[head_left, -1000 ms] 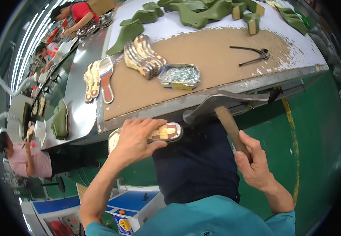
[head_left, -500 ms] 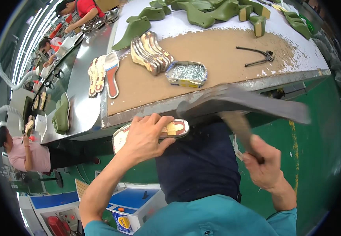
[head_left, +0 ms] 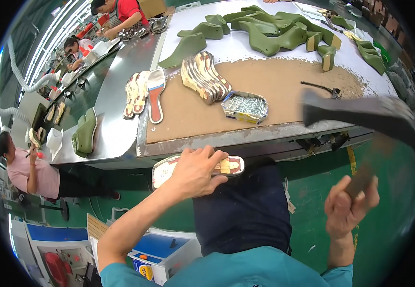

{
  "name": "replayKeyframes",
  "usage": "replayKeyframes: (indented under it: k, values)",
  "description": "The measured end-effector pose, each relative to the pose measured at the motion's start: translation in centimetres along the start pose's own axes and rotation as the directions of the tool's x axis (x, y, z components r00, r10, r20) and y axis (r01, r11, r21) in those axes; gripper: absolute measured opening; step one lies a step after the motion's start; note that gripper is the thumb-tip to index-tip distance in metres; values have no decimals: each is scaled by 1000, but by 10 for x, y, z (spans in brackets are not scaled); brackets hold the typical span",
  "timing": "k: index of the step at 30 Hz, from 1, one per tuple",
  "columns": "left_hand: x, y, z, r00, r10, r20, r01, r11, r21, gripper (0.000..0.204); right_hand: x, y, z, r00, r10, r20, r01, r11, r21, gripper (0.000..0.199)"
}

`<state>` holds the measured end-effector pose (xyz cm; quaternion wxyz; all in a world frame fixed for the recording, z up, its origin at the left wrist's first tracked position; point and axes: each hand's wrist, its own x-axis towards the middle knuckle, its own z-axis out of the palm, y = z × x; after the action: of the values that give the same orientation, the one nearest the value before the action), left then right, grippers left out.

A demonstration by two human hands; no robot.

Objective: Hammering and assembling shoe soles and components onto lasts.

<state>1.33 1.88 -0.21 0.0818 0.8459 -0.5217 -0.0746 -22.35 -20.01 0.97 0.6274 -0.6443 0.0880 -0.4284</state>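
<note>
Now the head view shows the right hand (head_left: 348,208) closed around the brown wooden handle of a dark-headed hammer (head_left: 360,115), which stands high and blurred out to the right, well above the lap. A second ago the same hammer lay low and level along the bench edge; half a second ago it was already swinging up, so the lift is at or near its top, and the likely reading is a blow being wound up.

The left hand (head_left: 195,170) lies flat, fingers spread and pressing, on a pale tan shoe insole mounted on a last (head_left: 229,166), held on the dark-trousered knee just below the front edge of the brown board-topped workbench (head_left: 265,95). That hand and the insole have barely shifted across the three pictures.

On the bench, well apart from both hands, sit an open tin of small silvery tacks (head_left: 245,106), a fanned stack of spare insoles (head_left: 205,79), black pincers (head_left: 322,88) and olive-green plastic shoe lasts (head_left: 265,33).
</note>
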Motion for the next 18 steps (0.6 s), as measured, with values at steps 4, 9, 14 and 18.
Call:
replayKeyframes:
  k: [4, 9, 14, 18]
  values:
    - [7, -1, 1, 999, 30, 12, -30, 1000, -1, 52, -13, 48, 20, 810, 176, 560, 275, 729, -627, 35]
    - [1, -4, 2, 999, 28, -39, -29, 999, -20, 50, 4, 41, 26, 961, -41, 272, 169, 868, -467, 28]
    - [6, -1, 0, 1000, 20, 1, -20, 1000, 18, 50, -14, 55, 22, 801, 138, 582, 325, 717, -617, 36]
    - [2, -3, 3, 1000, 15, -17, -16, 999, -38, 50, -10, 51, 26, 879, 82, 470, 211, 817, -537, 43]
